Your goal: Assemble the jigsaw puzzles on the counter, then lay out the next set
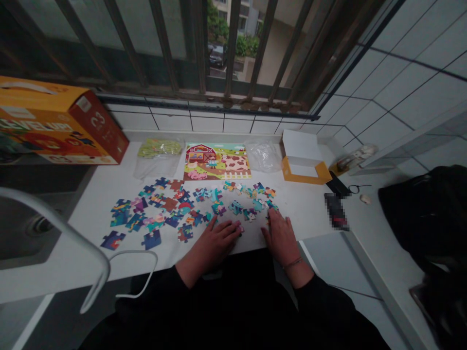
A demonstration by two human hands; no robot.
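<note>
Near the counter's front edge, my left hand (217, 239) is palm down with its fingertips closed on a small pink puzzle piece (239, 226); the thumb is mostly hidden. My right hand (281, 237) rests to its right, thumb apart from the fingers, fingertips touching the edge of the loose pieces by a teal piece (259, 205). Whether anything lies under those fingers is hidden. Several mostly blue puzzle pieces (151, 239) spread leftward, and a few teal ones (236, 207) lie between the hands. Behind them is a farm picture (218, 161) with a cow and a barn.
A large orange box (58, 121) stands at the back left beside the sink (32, 243). Clear plastic bags (264, 155) flank the picture. An open yellow box (304, 170) and a pixelated dark object (336, 211) are at right. A white curved tube (73, 228) crosses the left foreground.
</note>
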